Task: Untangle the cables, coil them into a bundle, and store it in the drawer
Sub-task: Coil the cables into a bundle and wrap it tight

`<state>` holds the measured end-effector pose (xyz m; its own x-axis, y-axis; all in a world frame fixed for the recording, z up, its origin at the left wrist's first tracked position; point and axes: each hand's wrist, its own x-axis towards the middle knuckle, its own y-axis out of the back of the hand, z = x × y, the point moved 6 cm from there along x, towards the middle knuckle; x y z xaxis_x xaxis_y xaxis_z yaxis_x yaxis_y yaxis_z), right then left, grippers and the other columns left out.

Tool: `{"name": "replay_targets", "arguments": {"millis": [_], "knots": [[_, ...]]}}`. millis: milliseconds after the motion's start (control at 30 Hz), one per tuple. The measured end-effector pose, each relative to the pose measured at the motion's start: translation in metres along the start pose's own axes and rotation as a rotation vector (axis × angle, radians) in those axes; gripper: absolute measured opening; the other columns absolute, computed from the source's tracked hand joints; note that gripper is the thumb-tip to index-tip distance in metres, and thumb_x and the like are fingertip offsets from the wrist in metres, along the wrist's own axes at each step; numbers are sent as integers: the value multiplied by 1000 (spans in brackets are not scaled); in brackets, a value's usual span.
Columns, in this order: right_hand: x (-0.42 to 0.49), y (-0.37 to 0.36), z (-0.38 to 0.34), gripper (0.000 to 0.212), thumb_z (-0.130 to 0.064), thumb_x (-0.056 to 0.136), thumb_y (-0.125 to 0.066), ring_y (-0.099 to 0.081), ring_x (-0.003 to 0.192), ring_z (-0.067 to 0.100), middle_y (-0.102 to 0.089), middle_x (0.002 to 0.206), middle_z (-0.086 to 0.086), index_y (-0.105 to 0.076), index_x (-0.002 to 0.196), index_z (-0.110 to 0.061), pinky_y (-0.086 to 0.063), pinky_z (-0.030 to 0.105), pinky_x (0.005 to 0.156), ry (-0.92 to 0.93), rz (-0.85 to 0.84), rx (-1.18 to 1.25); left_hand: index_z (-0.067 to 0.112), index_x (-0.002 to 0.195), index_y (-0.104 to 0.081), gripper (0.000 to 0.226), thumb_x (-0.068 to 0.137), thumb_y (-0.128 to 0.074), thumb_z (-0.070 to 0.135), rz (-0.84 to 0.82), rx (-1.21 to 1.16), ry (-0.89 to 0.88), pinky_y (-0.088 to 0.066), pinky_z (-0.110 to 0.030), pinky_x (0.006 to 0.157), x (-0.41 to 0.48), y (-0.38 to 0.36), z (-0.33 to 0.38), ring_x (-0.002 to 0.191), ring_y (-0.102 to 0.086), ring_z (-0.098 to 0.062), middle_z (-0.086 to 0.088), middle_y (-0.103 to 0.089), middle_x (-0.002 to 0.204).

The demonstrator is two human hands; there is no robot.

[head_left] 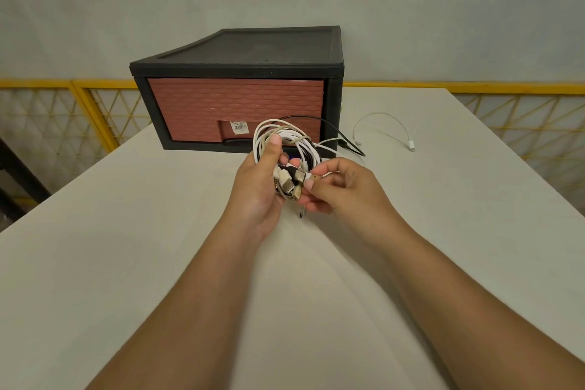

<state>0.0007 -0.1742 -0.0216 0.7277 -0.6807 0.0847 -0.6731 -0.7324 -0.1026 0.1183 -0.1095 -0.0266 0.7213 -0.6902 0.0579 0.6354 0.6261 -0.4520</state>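
While gripping coiled white-and-black cables [286, 140] in left hand [258, 190], pinching a seemingly metal plug [314, 177] in right hand [346, 191], risking tugged loops re-tangling.

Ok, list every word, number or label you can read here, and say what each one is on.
No text here is legible enough to quote.
White sticker on the red drawer front: a barcode and print, too small to read.
USB plugs of the cable bundle: no legible marking.
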Motion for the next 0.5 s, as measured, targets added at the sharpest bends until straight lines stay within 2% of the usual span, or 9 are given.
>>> {"name": "replay_targets", "arguments": {"millis": [100,167,267,333,400,500], "knots": [[2,1,1,9,3,91,-57,-68,61,19,-66,74,14,-56,92,-5,-55,24,57,-39,9,71,13,83,-54,27,99,-54,34,-22,-2,25,-53,-28,55,0,-1,-1,70,-59,-16,-6,-50,78],[1,2,0,10,2,91,-58,-67,59,19,-66,71,11,-56,89,-8,-55,26,57,-39,25,38,14,84,-55,25,98,-54,35,-45,-6,41,-52,-28,55,0,-3,-2,69,-57,-15,-4,-50,76],[0,9,-4,12,-11,86,-67,-61,57,15,-58,62,1,-58,81,-17,-50,30,60,55,112,-295,15,84,-57,25,99,-54,34,-60,19,55,-53,-30,58,-1,-3,-2,67,-57,-15,-1,-50,73],[1,13,-7,16,-17,82,-71,-50,58,11,-51,66,-5,-56,82,-22,-42,27,59,91,163,-364,13,80,-56,29,100,-52,34,-83,33,66,-54,-30,59,-2,-5,0,65,-58,-15,-1,-53,70],[4,18,-5,23,-19,82,-71,-49,66,8,-50,79,-7,-51,92,-24,-41,24,63,42,182,-233,13,77,-53,32,100,-50,35,-130,39,81,-55,-30,59,-5,-8,2,60,-60,-14,1,-56,64],[7,15,4,26,-20,89,-64,-61,76,11,-62,94,-1,-50,111,-21,-47,26,68,-115,111,120,15,78,-55,30,100,-50,34,-220,49,115,-54,-28,56,-11,-16,2,61,-59,-10,4,-52,65]]}}
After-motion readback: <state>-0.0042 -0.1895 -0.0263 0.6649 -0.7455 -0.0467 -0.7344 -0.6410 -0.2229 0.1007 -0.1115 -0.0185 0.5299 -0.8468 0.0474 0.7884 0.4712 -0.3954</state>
